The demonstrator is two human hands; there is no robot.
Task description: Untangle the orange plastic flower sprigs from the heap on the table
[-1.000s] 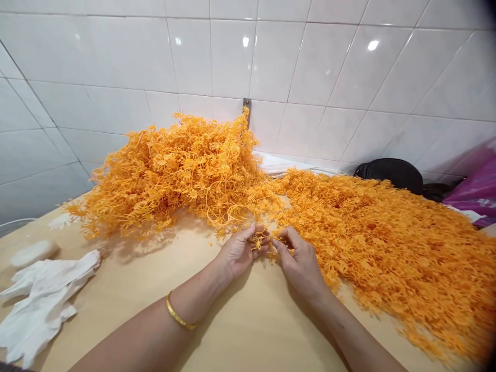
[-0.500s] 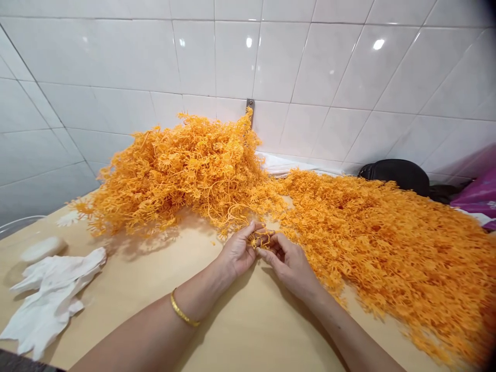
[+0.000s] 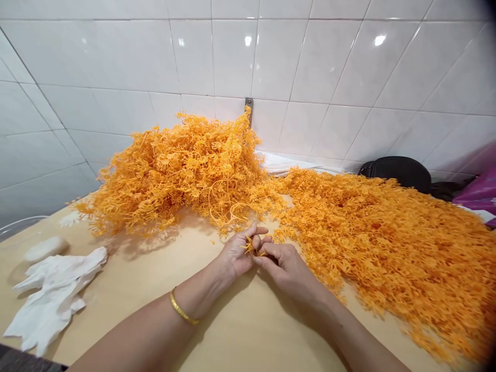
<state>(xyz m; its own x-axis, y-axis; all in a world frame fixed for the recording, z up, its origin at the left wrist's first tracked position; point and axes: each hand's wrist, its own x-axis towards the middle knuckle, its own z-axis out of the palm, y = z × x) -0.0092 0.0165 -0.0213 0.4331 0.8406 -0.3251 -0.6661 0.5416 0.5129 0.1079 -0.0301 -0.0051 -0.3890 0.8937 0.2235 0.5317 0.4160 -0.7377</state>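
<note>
We saw the left hand [image 3: 237,256] and the right hand [image 3: 285,266] drawn in closer than they had been a moment earlier, their fingers now meeting over a small orange tuft [image 3: 251,247] of plastic sprigs, where a wider gap had shown between them before. Both hands were narrow and closed, pinching the tuft between thumbs and fingers, though the fingers hid too much of it for us to tell how much each hand gripped. We also could not tell whether the tuft was still joined to the larger orange masses. It sat near the middle of our view, held just above the counter [image 3: 263,330], with a few loose strands poking out at about nine and three o'clock. From the hands, a tall orange heap [image 3: 186,175] rose at eleven o'clock, its lower strands reaching near the left hand. A broad orange mat [image 3: 380,243] of the same sprigs spread from about one to four o'clock, its edge just beside the right hand. A gold bangle [image 3: 181,310] circled the left wrist. A crumpled white glove [image 3: 58,294] lay on the counter at nine o'clock, with a pale lump [image 3: 45,249] just beyond it. A black bag [image 3: 395,173] and a pink plastic bag [image 3: 478,196] sat by the white tile wall [image 3: 116,57] at about two o'clock.
</note>
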